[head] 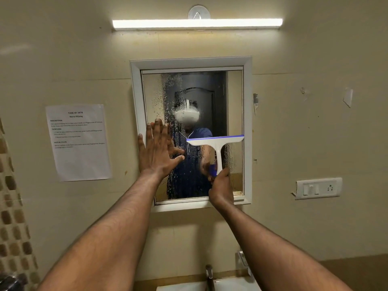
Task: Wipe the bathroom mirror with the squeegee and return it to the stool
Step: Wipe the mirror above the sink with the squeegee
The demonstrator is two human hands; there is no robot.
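Forearms rise from the lower corners toward the wall; between them, at the bottom edge, the white basin (184, 287) and a dark tap (209, 276) are partly in view. Right hand (221, 189) is clenched around the lower end of the handle of the squeegee (217, 151), low on the right side of the glass and overlapping the lower frame; the white handle stands upright, and the blade bar with its blue strip lies level, pressed to the glass, its right end at the inner edge of the frame. Left hand (156, 149) is released, fingers spread and pointing upward, palm flat against the left side of the mirror (212, 91), overlapping the white frame (190, 63). Glass above the blade on the right appears clear; the left and centre bands, and the area below the blade, carry water droplets. Reflection shows a person in a blue top before a dark door. Printed sheet (78, 141) is stuck to the wall left of the mirror; switch plate (318, 188) sits to the lower right; tube light (197, 23) glows above the frame; mosaic tiles (12, 217) run down the far left edge.
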